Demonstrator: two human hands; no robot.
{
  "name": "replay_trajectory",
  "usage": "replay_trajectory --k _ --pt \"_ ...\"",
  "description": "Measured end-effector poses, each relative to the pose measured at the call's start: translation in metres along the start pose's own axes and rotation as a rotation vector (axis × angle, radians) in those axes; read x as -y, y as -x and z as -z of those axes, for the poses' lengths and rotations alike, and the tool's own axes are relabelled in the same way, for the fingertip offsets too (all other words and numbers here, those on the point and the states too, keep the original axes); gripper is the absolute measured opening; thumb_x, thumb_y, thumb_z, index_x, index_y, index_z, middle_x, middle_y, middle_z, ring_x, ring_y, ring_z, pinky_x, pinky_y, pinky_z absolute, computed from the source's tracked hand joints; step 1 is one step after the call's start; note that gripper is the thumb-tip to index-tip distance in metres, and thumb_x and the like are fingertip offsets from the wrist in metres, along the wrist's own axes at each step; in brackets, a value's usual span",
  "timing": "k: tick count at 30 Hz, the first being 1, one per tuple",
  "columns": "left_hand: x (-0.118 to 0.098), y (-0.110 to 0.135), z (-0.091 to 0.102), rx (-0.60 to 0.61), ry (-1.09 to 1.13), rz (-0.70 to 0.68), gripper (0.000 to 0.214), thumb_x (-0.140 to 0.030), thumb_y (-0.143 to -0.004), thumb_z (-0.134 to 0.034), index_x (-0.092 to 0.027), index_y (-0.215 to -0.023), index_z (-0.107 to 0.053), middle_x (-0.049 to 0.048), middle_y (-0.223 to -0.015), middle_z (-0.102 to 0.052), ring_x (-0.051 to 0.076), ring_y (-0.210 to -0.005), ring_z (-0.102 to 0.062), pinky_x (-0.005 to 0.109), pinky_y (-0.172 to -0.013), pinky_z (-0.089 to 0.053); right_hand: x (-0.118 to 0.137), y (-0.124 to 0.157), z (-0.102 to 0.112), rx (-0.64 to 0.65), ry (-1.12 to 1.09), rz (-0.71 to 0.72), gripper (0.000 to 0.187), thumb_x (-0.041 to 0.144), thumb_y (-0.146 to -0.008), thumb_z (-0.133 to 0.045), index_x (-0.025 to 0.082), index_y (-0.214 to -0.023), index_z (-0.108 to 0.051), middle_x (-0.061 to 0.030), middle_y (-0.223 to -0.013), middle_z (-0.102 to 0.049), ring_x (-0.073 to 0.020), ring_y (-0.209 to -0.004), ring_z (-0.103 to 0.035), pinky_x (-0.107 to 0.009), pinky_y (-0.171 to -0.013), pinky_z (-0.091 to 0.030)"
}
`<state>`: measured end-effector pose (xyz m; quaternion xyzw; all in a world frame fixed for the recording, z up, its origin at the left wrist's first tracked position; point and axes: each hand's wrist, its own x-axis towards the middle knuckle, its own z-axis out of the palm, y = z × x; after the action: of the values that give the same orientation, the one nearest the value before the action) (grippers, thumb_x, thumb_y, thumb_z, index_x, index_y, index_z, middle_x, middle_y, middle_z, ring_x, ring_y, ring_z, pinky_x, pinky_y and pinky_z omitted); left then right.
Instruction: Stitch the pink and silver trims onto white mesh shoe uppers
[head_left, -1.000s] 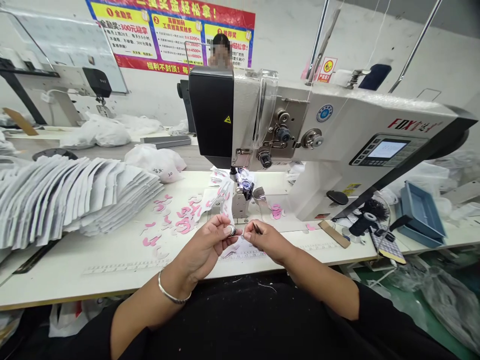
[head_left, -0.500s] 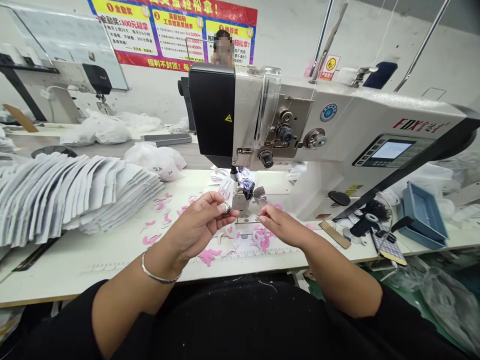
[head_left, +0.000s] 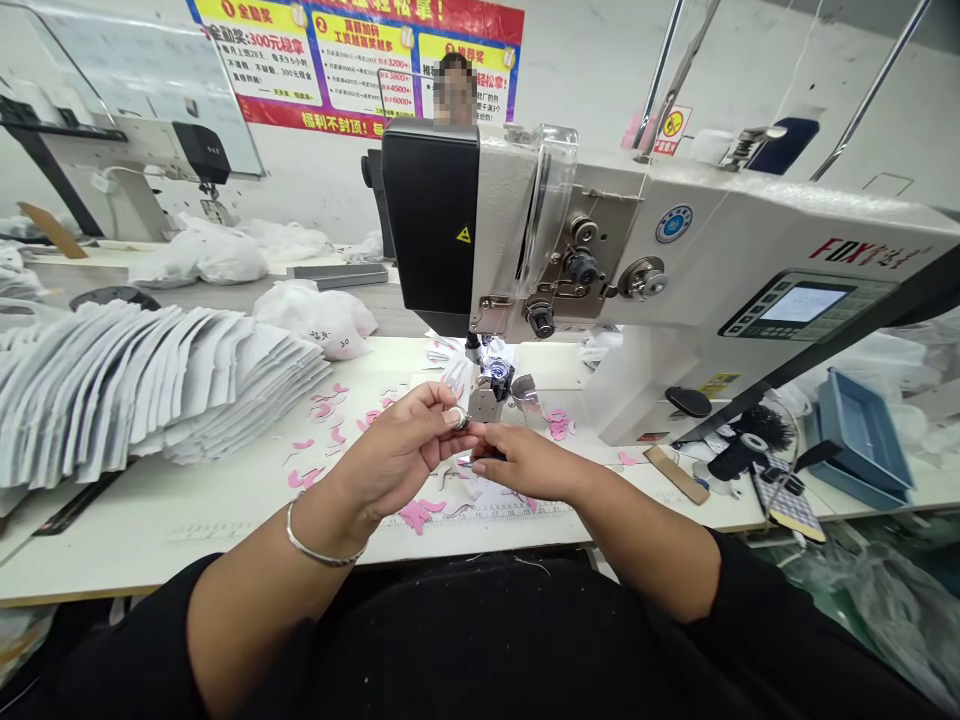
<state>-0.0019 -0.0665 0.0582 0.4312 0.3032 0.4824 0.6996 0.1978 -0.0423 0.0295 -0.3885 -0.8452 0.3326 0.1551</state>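
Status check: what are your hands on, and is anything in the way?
Left hand pinching small silver part at fingertips. Right hand fingertips right beside it, grip unclear. Pink cut pieces on table below; sewing machine just ahead.

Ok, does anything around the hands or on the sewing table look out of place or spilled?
Loose pink cut-out pieces lie scattered over the white worktable around the left hand and right hand, unlike the orderly fanned stack of white pieces beside them. Nothing else stands out.

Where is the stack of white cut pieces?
In the head view, the stack of white cut pieces lies on the left of the sewing table, left of the person's left hand and the pink cutouts.
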Motion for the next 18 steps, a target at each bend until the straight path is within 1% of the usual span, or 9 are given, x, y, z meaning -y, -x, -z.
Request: replay_trajectory --k 3,6,7,9,10,12,13,15,18 --pt "-0.002 -0.001 0.004 -0.020 -0.012 -0.022 0.018 -0.020 -0.084 -0.070 -0.020 -0.093 -0.053 0.0003 -0.084 -0.066 0.018 -0.091 -0.070 0.031 -0.086 -0.053 -0.009 0.002 0.003 -0.004 0.031 -0.050 0.013 0.036 -0.091 -0.054 0.023 -0.089 -0.056 0.0004 -0.092 -0.062 -0.0164 -0.083 -0.056 -0.028 -0.070 -0.041" --pt "-0.003 -0.003 0.011 -0.081 -0.029 -0.079 0.019 -0.021 -0.084 -0.070 -0.020 -0.092 -0.053 -0.0003 -0.085 -0.065 0.019 -0.092 -0.070 0.031 -0.085 -0.053 -0.016 0.012 0.014 -0.001 0.069 -0.117 0.014 0.036 -0.091 -0.055 0.023 -0.088 -0.058 0.0000 -0.089 -0.063 -0.0167 -0.079 -0.057 -0.028 -0.066 -0.042" --pt "-0.002 -0.005 0.012 -0.107 -0.045 -0.090 0.020 -0.022 -0.084 -0.071 -0.020 -0.092 -0.052 -0.0008 -0.085 -0.064 0.019 -0.092 -0.070 0.031 -0.084 -0.053 -0.017 0.016 0.019 -0.025 0.077 -0.131 0.015 0.038 -0.091 -0.056 0.023 -0.091 -0.058 -0.0006 -0.090 -0.064 -0.0171 -0.079 -0.057 -0.029 -0.066 -0.042" --pt "0.003 -0.007 0.011 -0.156 -0.081 -0.079 0.022 -0.023 -0.083 -0.071 -0.020 -0.091 -0.051 -0.0013 -0.085 -0.063 0.019 -0.092 -0.069 0.031 -0.085 -0.052 -0.014 0.022 0.025 -0.160 0.115 -0.123 0.025 0.045 -0.090 -0.060 0.023 -0.103 -0.058 -0.0024 -0.098 -0.065 -0.0187 -0.084 -0.059 -0.030 -0.069 -0.045" --pt "0.007 -0.009 0.009 -0.172 -0.094 -0.063 0.023 -0.024 -0.083 -0.072 -0.020 -0.091 -0.051 -0.0012 -0.085 -0.064 0.019 -0.093 -0.069 0.032 -0.086 -0.052 -0.011 0.023 0.026 -0.247 0.160 -0.089 0.034 0.048 -0.088 -0.062 0.024 -0.111 -0.056 -0.0035 -0.104 -0.064 -0.0196 -0.088 -0.060 -0.031 -0.071 -0.046" --pt "0.015 -0.014 0.003 -0.176 -0.105 -0.027 0.025 -0.025 -0.083 -0.073 -0.020 -0.091 -0.050 -0.0006 -0.086 -0.064 0.018 -0.092 -0.068 0.032 -0.087 -0.051 -0.004 0.022 0.021 -0.381 0.323 0.036 0.046 0.050 -0.087 -0.065 0.026 -0.125 -0.052 -0.0053 -0.111 -0.062 -0.0207 -0.093 -0.060 -0.032 -0.073 -0.047" --pt "0.020 -0.016 -0.001 -0.169 -0.110 -0.013 0.025 -0.027 -0.083 -0.072 -0.020 -0.090 -0.050 -0.0004 -0.084 -0.064 0.017 -0.088 -0.067 0.031 -0.085 -0.051 -0.001 0.019 0.017 -0.408 0.435 0.112 0.046 0.048 -0.089 -0.064 0.026 -0.127 -0.051 -0.0060 -0.110 -0.062 -0.0208 -0.092 -0.060 -0.032 -0.071 -0.047" --pt "0.027 -0.020 -0.009 -0.163 -0.119 0.003 0.025 -0.030 -0.083 -0.072 -0.020 -0.089 -0.050 -0.0009 -0.080 -0.063 0.014 -0.079 -0.064 0.029 -0.078 -0.050 0.000 0.011 0.006 -0.435 0.651 0.228 0.034 0.041 -0.094 -0.058 0.022 -0.122 -0.054 -0.0072 -0.102 -0.062 -0.0204 -0.085 -0.059 -0.031 -0.065 -0.044" --pt "0.031 -0.024 -0.015 -0.176 -0.131 0.027 0.026 -0.031 -0.082 -0.073 -0.020 -0.089 -0.051 -0.0018 -0.076 -0.062 0.011 -0.071 -0.060 0.028 -0.074 -0.049 -0.007 -0.001 -0.005 -0.512 0.806 0.272 0.021 0.034 -0.096 -0.053 0.017 -0.109 -0.057 -0.0077 -0.093 -0.062 -0.0195 -0.075 -0.056 -0.031 -0.058 -0.040"
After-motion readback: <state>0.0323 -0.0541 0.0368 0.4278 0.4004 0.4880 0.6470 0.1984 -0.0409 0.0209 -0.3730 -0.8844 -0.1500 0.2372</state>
